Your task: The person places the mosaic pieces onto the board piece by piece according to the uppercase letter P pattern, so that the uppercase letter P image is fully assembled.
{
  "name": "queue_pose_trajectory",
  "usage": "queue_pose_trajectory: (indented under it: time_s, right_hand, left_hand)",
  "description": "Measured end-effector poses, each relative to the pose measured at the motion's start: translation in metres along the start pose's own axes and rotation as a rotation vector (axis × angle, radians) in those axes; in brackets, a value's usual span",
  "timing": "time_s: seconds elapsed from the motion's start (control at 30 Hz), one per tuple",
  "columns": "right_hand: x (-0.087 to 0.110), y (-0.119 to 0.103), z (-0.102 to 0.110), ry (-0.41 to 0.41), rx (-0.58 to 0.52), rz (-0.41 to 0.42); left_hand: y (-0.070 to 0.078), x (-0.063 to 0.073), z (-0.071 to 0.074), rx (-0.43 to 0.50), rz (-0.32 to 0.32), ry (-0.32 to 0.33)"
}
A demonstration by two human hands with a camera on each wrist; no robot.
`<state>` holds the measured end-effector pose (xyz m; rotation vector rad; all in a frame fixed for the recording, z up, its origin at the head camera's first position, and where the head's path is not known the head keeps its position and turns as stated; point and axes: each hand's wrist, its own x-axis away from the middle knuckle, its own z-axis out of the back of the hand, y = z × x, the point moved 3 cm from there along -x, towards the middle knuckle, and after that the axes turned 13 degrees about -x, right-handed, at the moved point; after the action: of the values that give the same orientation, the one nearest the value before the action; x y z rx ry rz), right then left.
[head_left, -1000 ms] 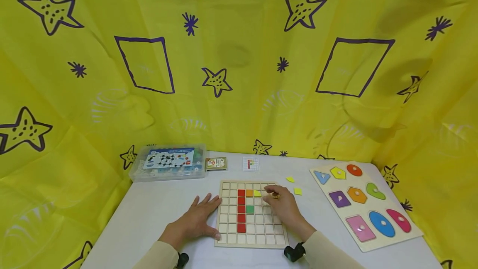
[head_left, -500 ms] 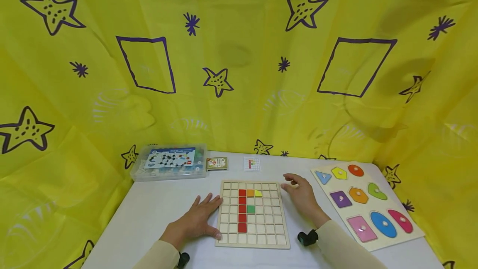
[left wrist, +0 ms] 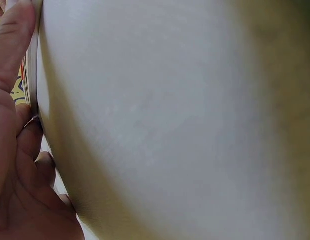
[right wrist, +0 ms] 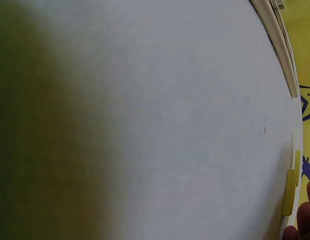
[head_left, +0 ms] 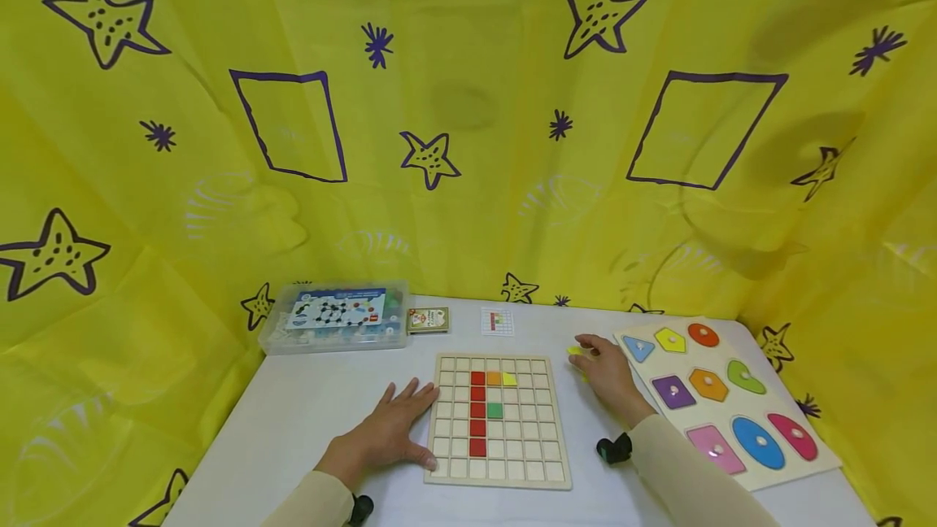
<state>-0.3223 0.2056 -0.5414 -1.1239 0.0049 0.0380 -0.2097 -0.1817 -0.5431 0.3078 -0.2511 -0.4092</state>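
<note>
In the head view a wooden grid board (head_left: 533, 449) lies on the white table. It bears a column of red square tiles (head_left: 478, 411), plus an orange tile (head_left: 494, 379), a yellow tile (head_left: 509, 380) and a green tile (head_left: 494, 411). My left hand (head_left: 388, 433) rests with spread fingers at the board's left edge, thumb on its lower corner. Right of the board, my right hand (head_left: 613, 381) reaches over two loose yellow pieces, its thumb and fingers parted. One yellow piece (head_left: 574, 350) shows by the fingertips. The right wrist view has a yellow tile (right wrist: 290, 192) right beside my fingertips.
A small pattern card (head_left: 497, 321) lies behind the board. Left of it are a card box (head_left: 428, 320) and a clear plastic case (head_left: 334, 340). A shape puzzle board (head_left: 725, 397) lies near my right forearm. A yellow curtain (head_left: 468, 226) stands behind the table.
My right hand has moved from the board's upper right corner, rightward to the loose yellow pieces. My left hand stays at the board's left edge, and the tiles on the board look the same.
</note>
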Motion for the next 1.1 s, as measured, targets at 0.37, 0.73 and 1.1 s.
queue_pose_trajectory:
  time_s: [0.37,0.73,1.1]
  right_hand:
    - [-0.009,0.006,-0.005,-0.020,0.132,-0.008]
    - [-0.004,0.007,-0.007,-0.080,0.152,0.085]
    - [0.005,0.013,-0.001,-0.085,0.087,-0.024]
  left_hand:
    - [0.003,0.000,0.001,-0.009,0.012,-0.006]
    - [0.002,0.000,0.000,-0.007,0.011,-0.005]
    - [-0.001,-0.001,-0.002,-0.022,0.007,0.002]
